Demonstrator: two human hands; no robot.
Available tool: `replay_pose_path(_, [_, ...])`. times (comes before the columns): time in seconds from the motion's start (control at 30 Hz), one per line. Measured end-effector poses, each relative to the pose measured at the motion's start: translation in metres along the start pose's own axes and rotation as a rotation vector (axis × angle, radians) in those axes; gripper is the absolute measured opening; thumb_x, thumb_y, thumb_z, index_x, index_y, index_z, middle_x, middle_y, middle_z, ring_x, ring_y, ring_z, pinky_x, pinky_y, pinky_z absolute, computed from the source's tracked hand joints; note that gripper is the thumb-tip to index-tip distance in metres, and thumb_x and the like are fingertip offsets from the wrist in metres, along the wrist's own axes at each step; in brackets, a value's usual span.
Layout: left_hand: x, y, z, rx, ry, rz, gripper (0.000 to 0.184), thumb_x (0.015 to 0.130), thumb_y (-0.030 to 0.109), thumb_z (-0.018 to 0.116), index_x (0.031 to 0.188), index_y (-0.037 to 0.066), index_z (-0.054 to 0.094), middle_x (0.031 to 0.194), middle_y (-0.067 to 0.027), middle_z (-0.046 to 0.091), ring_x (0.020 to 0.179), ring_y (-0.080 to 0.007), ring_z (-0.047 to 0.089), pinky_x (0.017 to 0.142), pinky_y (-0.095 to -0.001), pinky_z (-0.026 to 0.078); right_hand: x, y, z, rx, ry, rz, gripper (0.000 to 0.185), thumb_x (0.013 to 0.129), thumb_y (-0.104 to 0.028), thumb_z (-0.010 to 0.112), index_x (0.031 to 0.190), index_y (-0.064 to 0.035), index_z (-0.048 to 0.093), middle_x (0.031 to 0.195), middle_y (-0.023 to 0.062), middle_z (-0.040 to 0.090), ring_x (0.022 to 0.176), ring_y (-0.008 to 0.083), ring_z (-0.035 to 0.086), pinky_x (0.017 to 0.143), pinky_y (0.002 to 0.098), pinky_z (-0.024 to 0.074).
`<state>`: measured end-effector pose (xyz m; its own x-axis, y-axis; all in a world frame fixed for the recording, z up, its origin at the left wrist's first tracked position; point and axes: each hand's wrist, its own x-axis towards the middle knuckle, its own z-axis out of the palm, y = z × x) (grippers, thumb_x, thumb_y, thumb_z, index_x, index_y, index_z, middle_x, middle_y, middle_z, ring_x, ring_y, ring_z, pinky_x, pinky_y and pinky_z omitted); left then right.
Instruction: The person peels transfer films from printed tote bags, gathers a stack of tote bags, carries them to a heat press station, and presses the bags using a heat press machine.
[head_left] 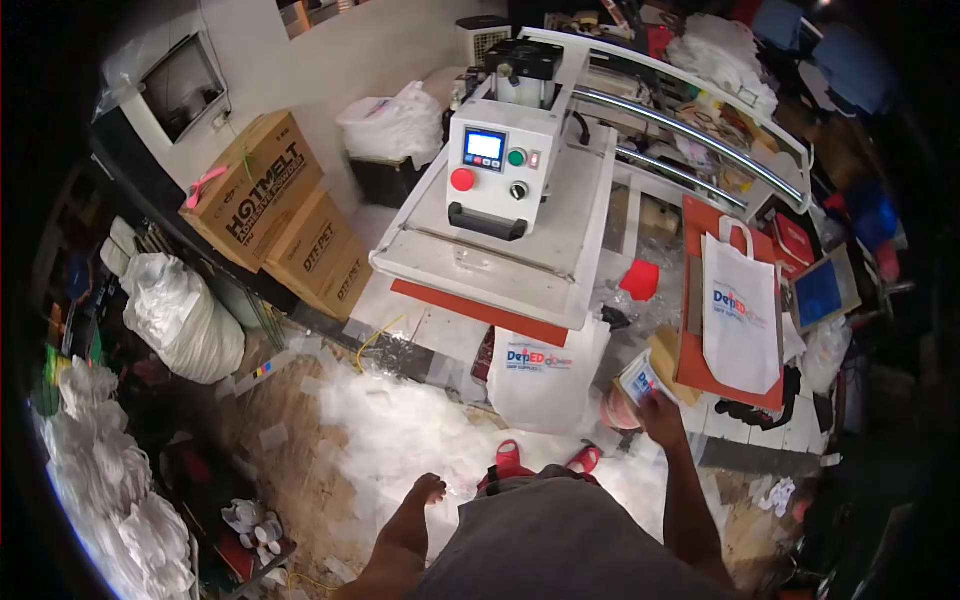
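My right hand point(660, 418) is closed on the edge of a small printed transfer sheet point(640, 376) with blue DepED lettering. That sheet is above a pinkish round container, partly hidden by my hand. My left hand point(430, 489) hangs low over the white-littered floor, fingers curled, with nothing visible in it. To the right, a white tote bag point(740, 335) with a DepED print lies flat on an orange press bed point(692, 345). Another printed white bag point(545, 385) hangs at the bench front, under the heat press point(500, 165), whose display is lit.
Two brown cartons point(262, 190) stand at the left wall, near a stuffed white sack point(180, 315). White bags point(110, 480) are piled at the lower left. White scraps point(375, 430) cover the floor around my feet. Chrome rails point(700, 130) run right from the press.
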<state>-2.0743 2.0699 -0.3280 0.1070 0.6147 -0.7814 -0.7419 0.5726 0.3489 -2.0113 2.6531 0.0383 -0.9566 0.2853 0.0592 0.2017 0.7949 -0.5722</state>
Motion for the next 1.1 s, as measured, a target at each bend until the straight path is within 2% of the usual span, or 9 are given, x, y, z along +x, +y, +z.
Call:
replay_pose_path(0.07, [-0.003,-0.01,-0.007,0.495,-0.015,0.323,0.014,0.086,0.031,0.054,0.093,0.02,0.057,0.092,-0.0072,0.056,0.096,-0.0287,0.054,0.07,-0.0439,0.05,0.06,-0.108,-0.026,0.294,-0.017,0.099,0.014,0.088,-0.013,0.063,0.093,-0.0007,0.059,0.087,0.0178,0.066,0.079,0.0325,0.066,0.07,0.0347,0.052])
replay_pose_path(0.17, [-0.014,0.001,-0.011,-1.124,-0.536,0.091,0.011,0.086,0.027,0.059,0.095,0.02,0.056,0.083,-0.0103,0.056,0.086,-0.029,0.057,0.054,-0.0407,0.044,0.136,-0.195,-0.029,0.278,0.051,-0.394,0.01,0.088,-0.009,0.061,0.095,-0.0021,0.06,0.087,0.0164,0.065,0.081,0.0346,0.064,0.072,0.0381,0.0506])
replay_pose_path(0.2, [-0.019,0.006,-0.004,-0.692,0.286,0.214,0.012,0.09,0.025,0.058,0.1,0.019,0.057,0.077,-0.0113,0.059,0.063,-0.027,0.057,0.046,-0.0366,0.041,0.155,-0.226,-0.032,0.281,0.003,-0.442,0.011,0.087,-0.011,0.062,0.095,-0.0026,0.06,0.093,0.0162,0.065,0.089,0.034,0.062,0.077,0.0407,0.0502])
replay_pose_path(0.27, [-0.046,0.026,0.04,-0.536,0.719,0.517,0.014,0.092,0.017,0.056,0.106,0.016,0.056,0.071,-0.0124,0.061,0.047,-0.0229,0.052,0.039,-0.0303,0.037,0.194,-0.268,-0.015,0.227,0.096,-0.676,0.015,0.086,-0.011,0.061,0.099,-0.0034,0.06,0.099,0.0157,0.064,0.094,0.0353,0.06,0.082,0.0435,0.0491])
replay_pose_path(0.47, [-0.059,0.021,0.087,-0.344,1.013,0.344,0.018,0.091,0.011,0.056,0.108,0.017,0.057,0.067,-0.0105,0.06,0.049,-0.0177,0.054,0.04,-0.026,0.039,0.287,-0.307,0.041,-0.241,0.016,-0.488,0.033,0.079,-0.016,0.059,0.109,0.0001,0.059,0.105,0.0204,0.063,0.102,0.0351,0.061,0.087,0.0477,0.0474])
replay_pose_path(0.77, [-0.062,-0.065,0.117,-0.505,0.618,0.209,0.007,0.094,0.018,0.054,0.087,0.018,0.054,0.067,-0.0063,0.055,0.055,-0.0168,0.054,0.044,-0.0298,0.041,0.283,-0.271,0.047,-0.183,0.142,-0.531,0.028,0.076,-0.016,0.059,0.1,-0.0016,0.06,0.091,0.0178,0.066,0.091,0.0347,0.064,0.085,0.0457,0.0472])
replay_pose_path(0.83, [-0.069,-0.073,0.1,1.134,0.572,0.897,0.023,0.084,0.023,0.063,0.065,0.016,0.053,0.064,-0.0038,0.051,0.055,-0.0222,0.052,0.051,-0.0339,0.044,0.272,-0.265,0.036,-0.205,0.146,-0.507,0.027,0.077,-0.018,0.06,0.099,-0.0018,0.06,0.09,0.0172,0.065,0.09,0.0341,0.063,0.084,0.0453,0.0468])
replay_pose_path(0.93, [-0.036,-0.082,0.084,1.097,0.725,0.256,0.017,0.07,0.026,0.067,0.063,0.017,0.054,0.065,-0.0045,0.047,0.064,-0.0239,0.055,0.054,-0.0378,0.045,0.254,-0.224,0.013,-0.219,0.161,-0.468,0.031,0.08,-0.025,0.063,0.1,-0.0027,0.06,0.09,0.0156,0.065,0.091,0.0325,0.063,0.085,0.0444,0.0456])
replay_pose_path(1.1, [-0.069,-0.005,0.061,0.326,0.466,0.413,0.022,0.077,0.027,0.058,0.061,0.018,0.048,0.064,-0.0022,0.043,0.063,-0.0225,0.047,0.053,-0.0377,0.04,0.217,-0.162,-0.032,-0.159,0.327,-0.428,0.037,0.08,-0.037,0.066,0.096,-0.0038,0.062,0.092,0.0166,0.066,0.093,0.0329,0.064,0.087,0.0438,0.045])
